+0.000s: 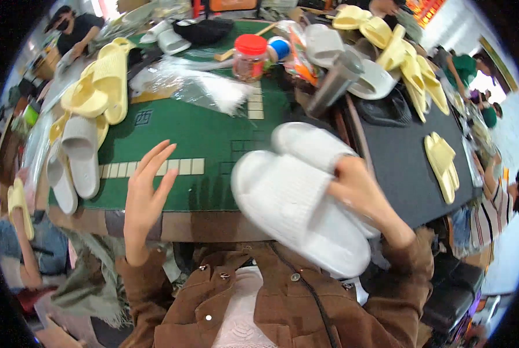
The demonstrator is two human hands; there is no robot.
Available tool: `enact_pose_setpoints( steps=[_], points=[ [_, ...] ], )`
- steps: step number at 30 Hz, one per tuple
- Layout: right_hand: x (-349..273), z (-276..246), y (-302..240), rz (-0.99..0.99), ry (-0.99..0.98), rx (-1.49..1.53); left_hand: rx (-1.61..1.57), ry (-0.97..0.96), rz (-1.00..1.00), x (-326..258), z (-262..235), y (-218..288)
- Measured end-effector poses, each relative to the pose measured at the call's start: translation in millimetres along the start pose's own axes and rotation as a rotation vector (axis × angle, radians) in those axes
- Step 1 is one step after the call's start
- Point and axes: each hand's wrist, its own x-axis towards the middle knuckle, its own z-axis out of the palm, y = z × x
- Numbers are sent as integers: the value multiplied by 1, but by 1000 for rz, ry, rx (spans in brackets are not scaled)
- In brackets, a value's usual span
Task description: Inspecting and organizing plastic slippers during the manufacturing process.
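Observation:
A pair of white slide slippers hangs over the near edge of the green table, held by my right hand. Its fingers grip the straps where the two slippers lie side by side. My left hand is raised at the table's front edge, fingers stretched and thumb apart, with nothing in it. Beyond that hand runs a row of pale tiles printed on or lying on the green cloth. To its left sit grey slippers, some way from my fingers.
Yellow slippers are piled at the far left. Across the table stand a red-lidded jar and a clear plastic bag. A metal cylinder leans near the black table, which bears more slippers. Other people work on both sides.

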Motion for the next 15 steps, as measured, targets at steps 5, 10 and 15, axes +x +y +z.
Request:
enact_pose_setpoints(
  steps=[5, 10, 15],
  points=[
    [31, 36, -6, 253, -284, 339, 17, 304, 39, -21, 18, 29],
    [-12, 21, -6, 134, -384, 430, -64, 164, 54, -18, 43, 45],
    [-57, -50, 9, 190, -82, 174, 135, -2, -6, -30, 72, 42]
  ],
)
